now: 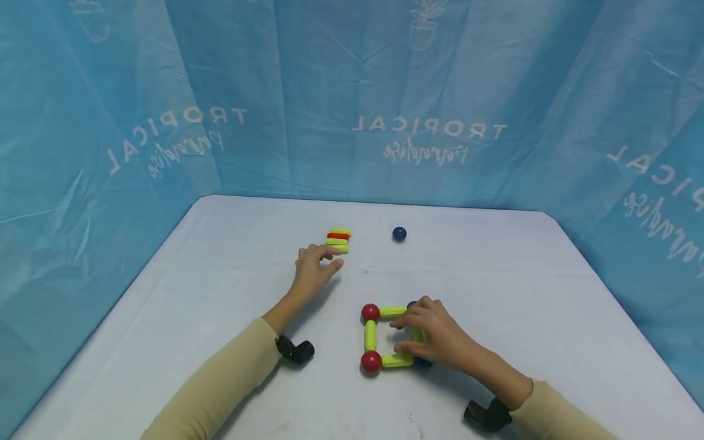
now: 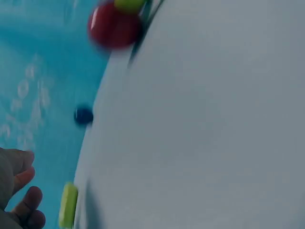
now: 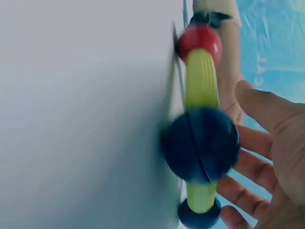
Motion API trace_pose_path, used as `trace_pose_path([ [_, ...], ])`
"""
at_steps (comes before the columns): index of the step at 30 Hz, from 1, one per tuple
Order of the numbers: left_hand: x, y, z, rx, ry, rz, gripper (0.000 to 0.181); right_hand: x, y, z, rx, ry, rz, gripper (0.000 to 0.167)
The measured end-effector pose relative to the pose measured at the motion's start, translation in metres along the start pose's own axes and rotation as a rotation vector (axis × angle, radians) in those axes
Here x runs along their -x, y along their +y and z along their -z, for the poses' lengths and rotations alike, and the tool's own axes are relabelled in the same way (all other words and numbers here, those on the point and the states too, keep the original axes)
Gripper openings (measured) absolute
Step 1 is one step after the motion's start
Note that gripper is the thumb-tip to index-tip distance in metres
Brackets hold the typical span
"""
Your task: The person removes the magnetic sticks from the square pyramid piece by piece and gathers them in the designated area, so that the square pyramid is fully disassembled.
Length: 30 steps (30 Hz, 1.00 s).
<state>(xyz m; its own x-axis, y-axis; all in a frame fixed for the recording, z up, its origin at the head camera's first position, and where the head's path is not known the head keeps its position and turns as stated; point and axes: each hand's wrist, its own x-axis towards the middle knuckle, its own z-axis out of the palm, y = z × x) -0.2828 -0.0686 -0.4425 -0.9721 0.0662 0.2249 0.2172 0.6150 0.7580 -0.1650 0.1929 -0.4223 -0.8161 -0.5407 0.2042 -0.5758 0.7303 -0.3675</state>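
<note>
A square of yellow-green rods [image 1: 371, 336] and balls lies on the table, with red balls [image 1: 371, 363] at its left corners and dark blue balls [image 3: 200, 145] at its right ones. My right hand [image 1: 437, 333] is over the square's right side, partly covering it. Its thumb and fingers are spread and loosely bent, gripping nothing visible; whether they touch the rods is unclear. Farther back, my left hand [image 1: 316, 269] reaches beside a small row of yellow-green rods and one red rod [image 1: 338, 236]. Its thumb and fingers stand apart with nothing between them.
A loose dark blue ball [image 1: 399, 234] sits at the back, right of the rod row. Black wrist cameras [image 1: 296, 351] hang by both forearms. The white table [image 1: 495, 275] ends at a blue printed curtain [image 1: 330, 79] behind and at the sides.
</note>
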Motion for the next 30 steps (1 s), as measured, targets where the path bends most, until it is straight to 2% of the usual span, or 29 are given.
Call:
trace_pose_path([
  [3,0.042,0.015,0.002,0.087,-0.076,-0.046,0.024,0.012,-0.004,-0.004,0.02,0.01,0.032,0.035],
  [7,0.095,0.03,0.003,0.123,-0.201,-0.095,0.031,0.02,-0.009,-0.01,0.056,0.042,0.058,0.035],
  [10,0.123,0.036,-0.001,0.111,-0.262,-0.141,0.036,0.023,-0.012,-0.014,0.08,0.063,0.066,0.031],
  [13,0.143,0.039,-0.006,0.08,-0.263,-0.187,0.043,0.024,-0.014,-0.018,0.1,0.083,0.068,0.026],
  [16,0.155,0.04,-0.011,0.046,-0.228,-0.22,0.047,0.025,-0.015,-0.021,0.111,0.107,0.07,0.024],
  [19,0.161,0.04,-0.015,0.032,-0.2,-0.242,0.046,0.026,-0.015,-0.024,0.119,0.135,0.082,0.024],
  [24,0.163,0.04,-0.019,0.004,-0.163,-0.257,0.043,0.026,-0.015,-0.026,0.111,0.164,0.099,0.024],
  [30,0.164,0.04,-0.023,-0.083,-0.109,-0.3,0.04,0.027,-0.017,-0.026,0.084,0.153,0.077,0.023],
])
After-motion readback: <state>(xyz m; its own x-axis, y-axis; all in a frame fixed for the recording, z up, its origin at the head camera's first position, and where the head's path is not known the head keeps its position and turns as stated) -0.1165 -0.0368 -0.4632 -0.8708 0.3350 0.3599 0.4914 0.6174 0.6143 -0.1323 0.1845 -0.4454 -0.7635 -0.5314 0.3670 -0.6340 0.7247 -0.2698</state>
